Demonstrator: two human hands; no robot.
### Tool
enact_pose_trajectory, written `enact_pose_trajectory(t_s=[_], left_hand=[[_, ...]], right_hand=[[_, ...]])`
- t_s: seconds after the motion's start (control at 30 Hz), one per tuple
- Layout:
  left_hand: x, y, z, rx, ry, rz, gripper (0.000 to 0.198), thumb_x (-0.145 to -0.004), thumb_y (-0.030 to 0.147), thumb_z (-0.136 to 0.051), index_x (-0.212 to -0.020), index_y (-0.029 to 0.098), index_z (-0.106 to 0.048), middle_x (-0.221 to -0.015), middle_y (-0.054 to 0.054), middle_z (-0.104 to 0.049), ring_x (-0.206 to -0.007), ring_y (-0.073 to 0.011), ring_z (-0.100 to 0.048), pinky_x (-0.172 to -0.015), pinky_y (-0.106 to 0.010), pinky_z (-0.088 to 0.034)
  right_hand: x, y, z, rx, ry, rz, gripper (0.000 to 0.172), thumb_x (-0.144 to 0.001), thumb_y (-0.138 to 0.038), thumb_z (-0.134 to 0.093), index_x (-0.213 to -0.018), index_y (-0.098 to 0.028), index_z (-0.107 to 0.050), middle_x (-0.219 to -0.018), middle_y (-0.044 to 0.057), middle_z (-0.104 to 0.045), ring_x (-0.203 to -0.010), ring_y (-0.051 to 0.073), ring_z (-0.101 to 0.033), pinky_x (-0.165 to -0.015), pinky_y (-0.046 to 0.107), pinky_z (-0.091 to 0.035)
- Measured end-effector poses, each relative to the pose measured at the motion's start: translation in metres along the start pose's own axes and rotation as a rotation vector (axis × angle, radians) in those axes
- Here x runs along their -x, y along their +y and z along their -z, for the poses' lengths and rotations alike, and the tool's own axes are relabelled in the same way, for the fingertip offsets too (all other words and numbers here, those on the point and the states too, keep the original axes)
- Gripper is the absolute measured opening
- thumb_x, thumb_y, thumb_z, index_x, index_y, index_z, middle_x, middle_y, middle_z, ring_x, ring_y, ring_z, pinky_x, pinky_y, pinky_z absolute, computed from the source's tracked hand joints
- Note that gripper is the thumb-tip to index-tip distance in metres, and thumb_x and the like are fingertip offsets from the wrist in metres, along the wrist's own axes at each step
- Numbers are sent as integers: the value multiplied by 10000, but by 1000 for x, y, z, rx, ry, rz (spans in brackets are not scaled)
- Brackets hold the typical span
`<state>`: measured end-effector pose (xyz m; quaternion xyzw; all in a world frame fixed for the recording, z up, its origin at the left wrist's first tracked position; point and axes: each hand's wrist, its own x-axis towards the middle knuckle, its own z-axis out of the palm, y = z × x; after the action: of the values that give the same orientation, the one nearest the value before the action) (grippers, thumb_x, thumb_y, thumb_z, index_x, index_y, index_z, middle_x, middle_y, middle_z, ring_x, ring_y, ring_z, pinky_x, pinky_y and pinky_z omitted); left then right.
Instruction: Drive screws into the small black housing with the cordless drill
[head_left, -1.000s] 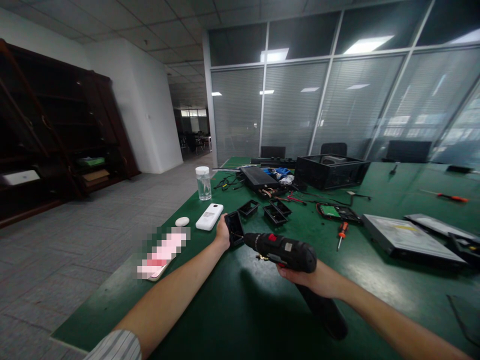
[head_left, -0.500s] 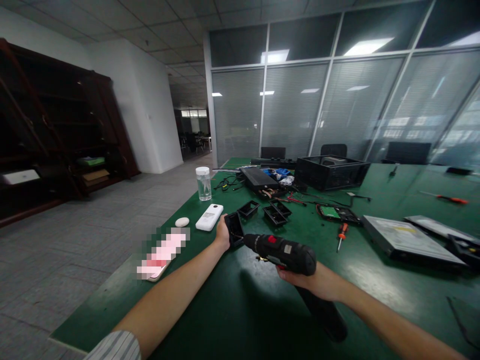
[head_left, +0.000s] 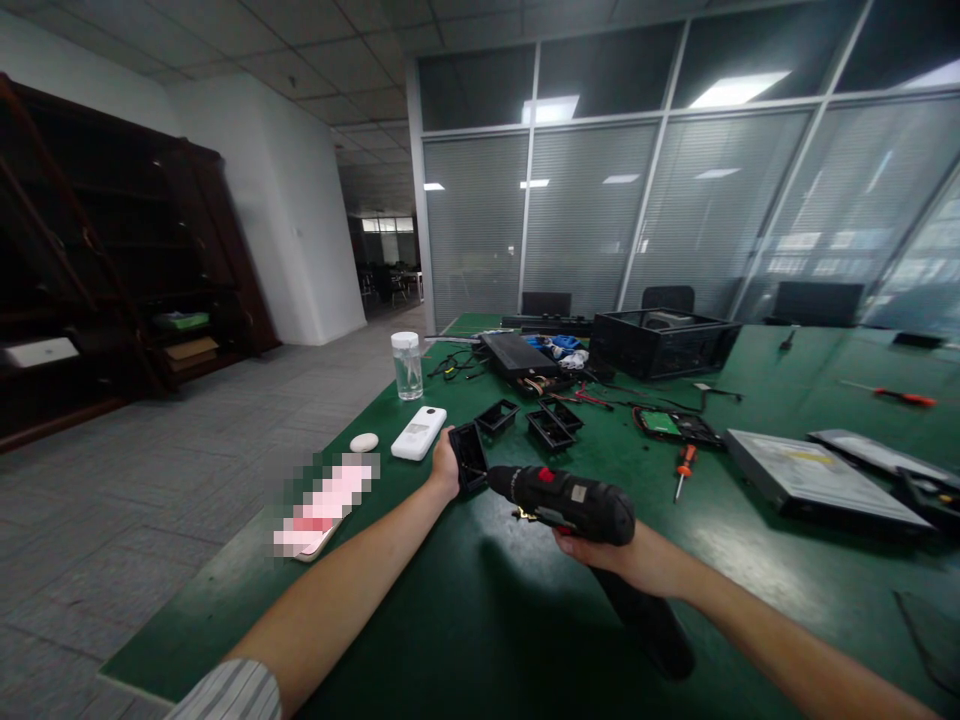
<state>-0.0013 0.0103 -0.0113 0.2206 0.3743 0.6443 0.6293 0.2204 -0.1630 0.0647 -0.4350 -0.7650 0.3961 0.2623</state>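
Note:
My left hand (head_left: 445,468) is closed on the side of a black rectangular plastic frame (head_left: 469,458), held tilted with its hollow side toward the drill. In my right hand (head_left: 626,560) is a black cordless drill (head_left: 570,500) with a red switch, its fingers wrapped round the grip. The drill's nose points left into the hollow of the frame; whether the bit touches a screw there is too small to tell. Just beyond lie similar black plastic frames (head_left: 551,430) and another single frame (head_left: 498,417) on the green table (head_left: 420,620).
Left of my hands are a white power bank (head_left: 419,433), a white oval object (head_left: 364,442), a blurred pink phone-like item (head_left: 330,510) and a lidded jar (head_left: 407,367). Rightward lie an orange screwdriver (head_left: 684,468), a metal drive (head_left: 821,485) and a green circuit board (head_left: 661,423). A black case (head_left: 664,345) stands behind.
Almost nothing differs. The drill's rear has risen very slightly, while both hands keep their grips and the frame stays in place.

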Motion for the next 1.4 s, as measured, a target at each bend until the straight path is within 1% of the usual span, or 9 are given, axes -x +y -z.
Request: enact_pose_trajectory(t_s=[0.27,0.4,0.57,0.8,0.93,1.07,1.2,1.4], left_hand=[[-3,-2,1,33,4,21,260,-718,423,-558,-699,164,-567,-548,16,-541,-470,-143,-534,-484,-253,-434],[-2,-2,1,14,14,13,268,-721,432,-546,-706,166,-572,-547,15,-547,-469,-142,-530,-473,-247,-427],[1,0,-1,-23,17,-1,272,-726,439,-538,-686,170,-559,-535,12,-545,-469,-148,-529,-470,-254,-429],[4,1,-2,-10,34,-8,262,-729,429,-539,-699,170,-562,-538,13,-548,-478,-150,-538,-483,-256,-438],[5,1,-2,-15,29,-16,274,-728,440,-545,-685,170,-561,-536,13,-546,-472,-150,-533,-493,-265,-445],[6,2,-2,2,28,12,275,-732,438,-547,-688,168,-565,-549,8,-550,-476,-151,-539,-503,-271,-449],[8,4,-3,-22,17,17,269,-740,435,-533,-680,174,-551,-528,8,-536,-460,-161,-531,-478,-281,-444],[8,3,-4,-9,25,-37,247,-739,422,-533,-692,180,-549,-527,17,-534,-451,-155,-524,-458,-266,-429]], right_hand=[[0,-2,0,27,8,5,247,-824,-382,-560,-931,-165,-612,-834,26,-596,-782,188,-548,-737,300,-481],[-1,0,0,20,-10,3,256,-825,-371,-558,-966,-166,-618,-834,30,-608,-802,196,-552,-739,303,-484],[-2,1,1,10,-9,-3,240,-828,-368,-553,-926,-158,-614,-824,25,-594,-768,182,-544,-722,292,-473],[-1,3,1,-3,7,2,285,-814,-398,-567,-955,-159,-628,-845,30,-613,-780,189,-548,-734,297,-472],[0,1,0,3,-1,-12,273,-826,-401,-553,-925,-157,-625,-835,29,-611,-777,185,-544,-725,290,-471],[0,-1,1,14,-8,-19,268,-824,-405,-556,-921,-162,-615,-828,25,-604,-776,186,-544,-725,289,-472],[-1,-2,1,23,-20,-13,256,-827,-407,-554,-896,-167,-610,-818,23,-599,-773,186,-548,-728,290,-474],[0,3,0,28,-3,-37,280,-827,-419,-551,-927,-162,-599,-837,24,-601,-777,188,-545,-721,294,-470]])
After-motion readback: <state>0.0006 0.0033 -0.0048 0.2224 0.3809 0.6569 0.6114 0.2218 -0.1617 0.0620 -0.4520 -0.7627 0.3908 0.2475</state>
